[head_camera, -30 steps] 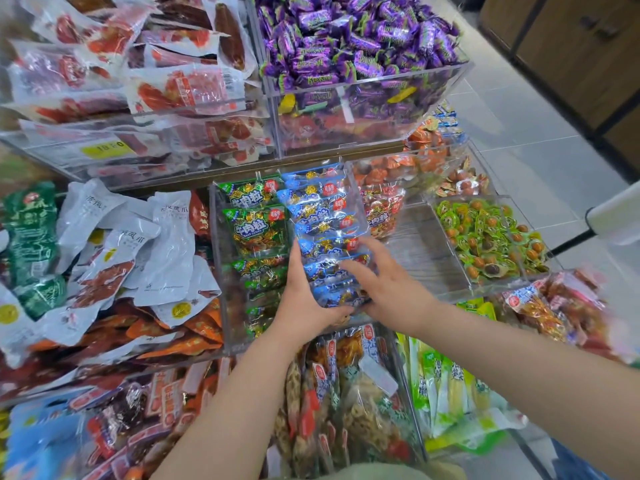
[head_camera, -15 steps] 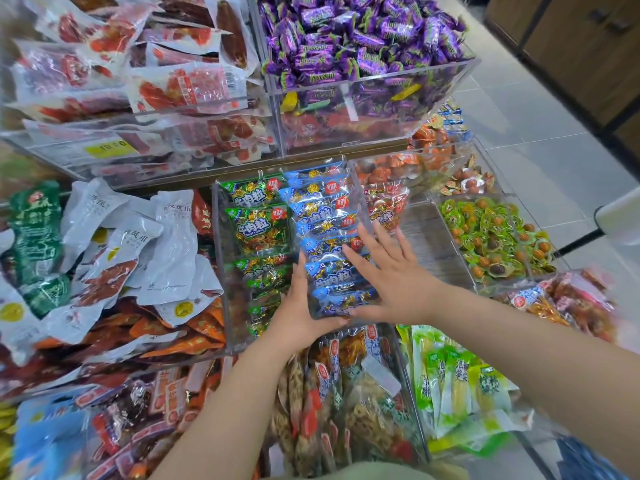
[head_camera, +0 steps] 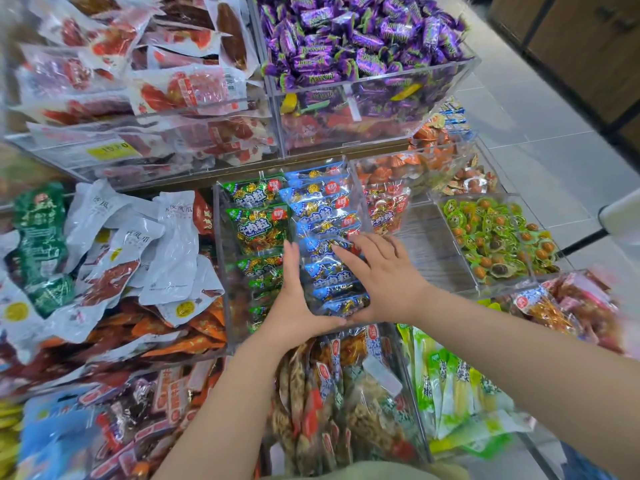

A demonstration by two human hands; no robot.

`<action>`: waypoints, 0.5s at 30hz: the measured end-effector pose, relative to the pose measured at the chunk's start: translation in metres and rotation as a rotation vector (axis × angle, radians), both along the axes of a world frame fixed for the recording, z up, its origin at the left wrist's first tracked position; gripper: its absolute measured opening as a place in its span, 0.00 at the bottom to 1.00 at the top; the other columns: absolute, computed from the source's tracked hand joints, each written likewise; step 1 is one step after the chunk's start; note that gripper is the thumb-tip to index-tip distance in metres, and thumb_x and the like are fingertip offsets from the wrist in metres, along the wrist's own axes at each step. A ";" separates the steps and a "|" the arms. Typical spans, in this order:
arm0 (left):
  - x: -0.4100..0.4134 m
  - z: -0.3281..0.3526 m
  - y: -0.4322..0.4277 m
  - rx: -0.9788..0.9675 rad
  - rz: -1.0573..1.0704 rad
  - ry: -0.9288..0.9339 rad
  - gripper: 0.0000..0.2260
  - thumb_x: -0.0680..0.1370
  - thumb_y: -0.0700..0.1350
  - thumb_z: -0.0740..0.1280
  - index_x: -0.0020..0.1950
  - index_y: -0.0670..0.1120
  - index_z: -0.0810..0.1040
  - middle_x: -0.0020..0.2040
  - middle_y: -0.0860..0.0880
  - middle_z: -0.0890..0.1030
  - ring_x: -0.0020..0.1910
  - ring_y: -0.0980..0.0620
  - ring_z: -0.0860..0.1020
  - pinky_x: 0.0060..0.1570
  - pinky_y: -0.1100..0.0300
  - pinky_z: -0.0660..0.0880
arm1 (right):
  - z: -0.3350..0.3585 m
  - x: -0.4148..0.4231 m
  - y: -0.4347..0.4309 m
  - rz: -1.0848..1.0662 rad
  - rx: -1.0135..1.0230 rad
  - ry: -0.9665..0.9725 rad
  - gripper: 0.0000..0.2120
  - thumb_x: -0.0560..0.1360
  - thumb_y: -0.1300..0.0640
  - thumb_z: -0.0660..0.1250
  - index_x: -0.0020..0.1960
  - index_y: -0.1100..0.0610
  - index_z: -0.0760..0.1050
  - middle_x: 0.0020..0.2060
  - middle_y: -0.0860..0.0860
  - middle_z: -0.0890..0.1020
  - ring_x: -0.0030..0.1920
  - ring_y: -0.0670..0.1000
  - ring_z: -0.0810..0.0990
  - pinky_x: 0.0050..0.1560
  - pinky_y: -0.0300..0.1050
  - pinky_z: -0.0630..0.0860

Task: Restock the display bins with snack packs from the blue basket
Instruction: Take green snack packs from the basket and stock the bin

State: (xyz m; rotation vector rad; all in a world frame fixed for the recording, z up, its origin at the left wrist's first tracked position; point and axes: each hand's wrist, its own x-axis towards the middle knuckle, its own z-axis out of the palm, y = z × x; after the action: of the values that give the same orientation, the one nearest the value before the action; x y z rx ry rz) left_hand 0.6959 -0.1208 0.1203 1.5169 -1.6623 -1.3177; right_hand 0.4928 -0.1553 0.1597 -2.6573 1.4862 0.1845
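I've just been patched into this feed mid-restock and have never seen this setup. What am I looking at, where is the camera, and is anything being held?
There is no machine here, only a person's two bare arms. The single picture comes from a camera on the person's head, looking forward and down at clear bins of snacks. The left hand lies with straight fingers along the left side of a row of blue packs. The right hand rests flat, fingers spread, on top of that row. Neither grips a pack; they seem to be squaring up the row. Green packs sit to its left, red packs to its right, purple candies on the tier above. The blue basket is not in view.
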 end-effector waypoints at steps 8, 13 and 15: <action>-0.012 -0.004 0.001 -0.005 -0.008 -0.068 0.62 0.67 0.48 0.79 0.65 0.72 0.23 0.62 0.83 0.56 0.61 0.77 0.66 0.58 0.69 0.69 | 0.000 -0.010 -0.012 0.070 -0.010 -0.005 0.56 0.60 0.25 0.64 0.77 0.54 0.49 0.74 0.54 0.59 0.74 0.54 0.55 0.72 0.61 0.47; -0.014 -0.005 -0.004 0.024 -0.041 -0.095 0.61 0.70 0.48 0.77 0.64 0.67 0.20 0.69 0.70 0.55 0.65 0.70 0.63 0.64 0.62 0.66 | -0.004 -0.002 -0.029 0.065 0.047 0.037 0.61 0.58 0.26 0.65 0.77 0.54 0.40 0.74 0.50 0.54 0.74 0.52 0.50 0.72 0.61 0.45; -0.014 -0.002 -0.003 0.047 -0.020 -0.100 0.62 0.67 0.52 0.78 0.69 0.62 0.22 0.73 0.65 0.46 0.68 0.73 0.52 0.67 0.64 0.58 | -0.003 -0.004 -0.029 0.085 0.058 0.002 0.61 0.58 0.26 0.66 0.77 0.55 0.40 0.74 0.52 0.54 0.75 0.53 0.49 0.74 0.59 0.47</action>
State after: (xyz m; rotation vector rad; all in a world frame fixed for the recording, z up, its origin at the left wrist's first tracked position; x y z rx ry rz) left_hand 0.6818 -0.1243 0.1183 1.6218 -1.7229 -1.3190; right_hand 0.4889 -0.1838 0.1562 -2.6767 1.3476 0.2326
